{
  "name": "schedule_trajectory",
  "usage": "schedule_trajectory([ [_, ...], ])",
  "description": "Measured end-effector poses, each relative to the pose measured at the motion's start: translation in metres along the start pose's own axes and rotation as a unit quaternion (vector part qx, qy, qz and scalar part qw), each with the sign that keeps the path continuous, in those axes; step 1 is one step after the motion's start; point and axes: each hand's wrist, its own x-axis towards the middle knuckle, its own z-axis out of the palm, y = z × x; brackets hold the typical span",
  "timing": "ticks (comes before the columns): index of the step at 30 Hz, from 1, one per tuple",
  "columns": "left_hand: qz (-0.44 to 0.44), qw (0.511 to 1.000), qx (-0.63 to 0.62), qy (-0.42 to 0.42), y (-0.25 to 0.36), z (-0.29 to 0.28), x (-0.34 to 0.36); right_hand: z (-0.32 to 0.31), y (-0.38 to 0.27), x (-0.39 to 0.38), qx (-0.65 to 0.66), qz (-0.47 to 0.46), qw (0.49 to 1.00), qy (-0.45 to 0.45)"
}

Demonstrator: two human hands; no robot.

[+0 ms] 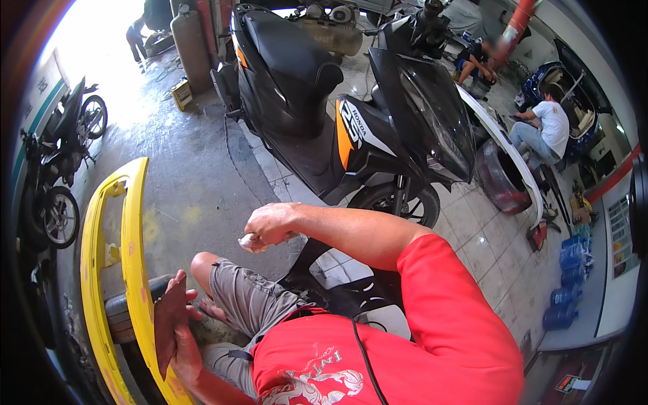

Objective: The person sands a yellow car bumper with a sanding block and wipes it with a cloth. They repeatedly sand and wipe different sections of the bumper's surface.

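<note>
My left hand (185, 344) grips a dark reddish-brown sheet (169, 317), apparently sandpaper, beside a yellow bumper (138, 236) with pale patches. The bumper rests on a dark padded support (118, 312) to my left. My right hand (270, 223) is raised in front of my body, fingers curled round a small white item (247, 241), too unclear to identify. A black scooter (290, 121) with orange panels stands in front of me.
A motorbike (57, 209) stands at the left wall, a gas cylinder (190, 57) further back. Two seated people (543, 135) (476, 64) are at right near a white bumper (520, 165), a tire (499, 185) and blue water jugs (567, 283). Another person (135, 37) is by the bright doorway.
</note>
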Motion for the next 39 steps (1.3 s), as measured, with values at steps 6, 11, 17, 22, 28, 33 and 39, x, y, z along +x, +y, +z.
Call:
schedule_trajectory([
  [6, 0.018, 0.999, 0.034, 0.037, -0.003, -0.008, -0.027, 0.006, 0.000, 0.008, -0.032, -0.050, 0.997, 0.050],
  [11, -0.034, 0.994, 0.062, 0.078, -0.011, -0.031, -0.049, 0.001, -0.007, 0.009, -0.014, -0.182, 0.967, 0.176],
  [17, -0.063, 0.991, 0.068, 0.098, -0.014, -0.065, -0.050, -0.007, -0.026, 0.007, 0.033, -0.196, 0.968, 0.155],
  [22, -0.143, 0.979, 0.053, 0.137, -0.002, -0.077, -0.071, -0.023, -0.075, 0.048, -0.030, -0.263, 0.952, 0.155],
  [28, -0.104, 0.954, 0.207, 0.190, 0.011, -0.097, -0.133, 0.036, -0.226, 0.150, -0.073, -0.482, 0.854, 0.179],
  [33, -0.162, 0.913, 0.206, 0.313, 0.024, -0.110, -0.190, 0.148, -0.343, 0.202, 0.002, -0.622, 0.767, 0.157],
  [39, -0.269, 0.886, 0.218, 0.307, 0.012, -0.135, -0.203, 0.214, -0.359, 0.216, 0.002, -0.634, 0.767, 0.095],
])
